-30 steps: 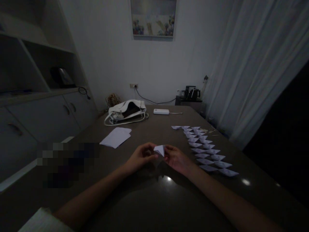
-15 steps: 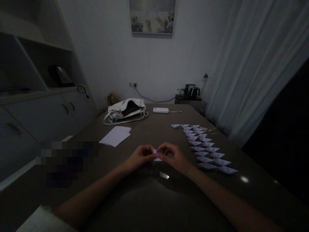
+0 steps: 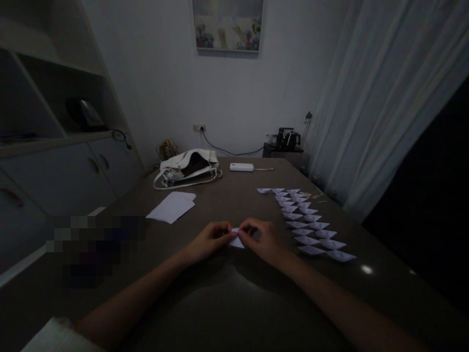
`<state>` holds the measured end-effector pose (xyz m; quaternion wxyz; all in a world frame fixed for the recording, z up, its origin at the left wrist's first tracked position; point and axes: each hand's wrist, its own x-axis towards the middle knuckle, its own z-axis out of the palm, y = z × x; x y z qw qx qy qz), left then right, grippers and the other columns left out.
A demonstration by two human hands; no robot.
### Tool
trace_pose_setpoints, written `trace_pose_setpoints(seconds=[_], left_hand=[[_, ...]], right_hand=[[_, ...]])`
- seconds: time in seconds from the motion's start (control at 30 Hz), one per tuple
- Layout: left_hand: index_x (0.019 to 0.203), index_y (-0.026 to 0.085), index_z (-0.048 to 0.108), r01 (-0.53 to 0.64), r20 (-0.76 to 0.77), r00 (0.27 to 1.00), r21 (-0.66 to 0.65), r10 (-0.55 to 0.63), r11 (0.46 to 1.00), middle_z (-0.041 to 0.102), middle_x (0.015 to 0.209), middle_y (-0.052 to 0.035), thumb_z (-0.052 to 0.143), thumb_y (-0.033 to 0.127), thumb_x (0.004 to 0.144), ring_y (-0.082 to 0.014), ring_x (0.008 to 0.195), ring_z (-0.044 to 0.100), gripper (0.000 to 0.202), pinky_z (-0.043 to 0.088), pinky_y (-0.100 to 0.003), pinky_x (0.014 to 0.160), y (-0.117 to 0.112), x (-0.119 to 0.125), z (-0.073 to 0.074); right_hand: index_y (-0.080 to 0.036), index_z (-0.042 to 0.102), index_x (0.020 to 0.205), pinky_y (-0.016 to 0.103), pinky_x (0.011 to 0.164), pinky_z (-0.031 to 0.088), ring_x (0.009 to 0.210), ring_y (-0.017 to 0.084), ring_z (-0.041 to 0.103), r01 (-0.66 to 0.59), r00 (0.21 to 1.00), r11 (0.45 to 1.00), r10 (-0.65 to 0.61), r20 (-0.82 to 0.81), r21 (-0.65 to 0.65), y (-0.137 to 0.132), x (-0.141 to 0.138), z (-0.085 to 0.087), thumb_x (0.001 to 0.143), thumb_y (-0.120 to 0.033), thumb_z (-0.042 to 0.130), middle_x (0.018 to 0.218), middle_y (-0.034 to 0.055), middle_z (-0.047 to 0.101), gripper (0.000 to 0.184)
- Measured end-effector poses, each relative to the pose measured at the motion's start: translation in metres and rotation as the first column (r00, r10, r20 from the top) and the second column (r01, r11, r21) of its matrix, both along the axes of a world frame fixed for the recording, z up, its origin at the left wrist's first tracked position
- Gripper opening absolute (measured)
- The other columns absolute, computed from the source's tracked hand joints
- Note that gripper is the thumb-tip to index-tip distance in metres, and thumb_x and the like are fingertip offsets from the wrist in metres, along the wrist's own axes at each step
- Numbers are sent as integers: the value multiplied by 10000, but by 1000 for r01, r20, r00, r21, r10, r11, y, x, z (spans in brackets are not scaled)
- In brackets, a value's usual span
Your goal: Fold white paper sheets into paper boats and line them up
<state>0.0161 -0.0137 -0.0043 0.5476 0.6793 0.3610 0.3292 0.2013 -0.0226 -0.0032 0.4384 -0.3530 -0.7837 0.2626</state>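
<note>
A small folded piece of white paper [image 3: 236,241] rests low over the dark table [image 3: 234,303], pinched from both sides. My left hand [image 3: 208,240] grips its left edge with closed fingers. My right hand [image 3: 262,239] pinches the right edge, fingers curled over it. Most of the paper is hidden by my fingertips. Just right of my right hand, several folded white paper boats [image 3: 311,227] lie in two rows running away from me.
A stack of white sheets [image 3: 171,208] lies to the left. A white handbag [image 3: 186,167] and a white power bank with cable [image 3: 242,167] sit at the far end. Cabinets stand left, a curtain [image 3: 373,107] right, a kettle [image 3: 287,139] on a side table.
The folded paper was held up between both hands; both hands have lowered it to the table and closed over it, hiding most of it.
</note>
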Motion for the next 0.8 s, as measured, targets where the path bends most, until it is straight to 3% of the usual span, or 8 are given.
trace_pose_setpoints(seconds=[0.27, 0.47, 0.8], left_hand=[[735, 139, 540, 9, -97, 995, 113, 2, 994, 499, 663, 23, 543, 417, 804, -116, 645, 474, 286, 366, -211, 593, 1, -1, -6], [860, 135, 570, -14, -41, 999, 87, 18, 996, 574, 763, -6, 575, 390, 798, -130, 706, 531, 263, 403, -227, 649, 3, 1, -9], [806, 132, 624, -64, 8, 998, 61, 63, 996, 618, 731, -12, 601, 389, 771, -134, 688, 559, 261, 417, -235, 665, 3, 4, -9]], right_hand=[[-202, 592, 756, 248, 586, 395, 623, 133, 537, -11, 999, 997, 7, 48, 79, -3, -5, -4, 816, -224, 546, 690, 12, 589, 78], [-205, 578, 765, 264, 613, 382, 662, 146, 526, 46, 994, 993, -57, 96, 113, -4, -4, -4, 805, -196, 537, 736, 24, 583, 58], [-200, 543, 762, 251, 598, 366, 648, 134, 493, 97, 991, 985, -110, 82, 143, -6, -7, -6, 794, -160, 528, 768, 19, 534, 53]])
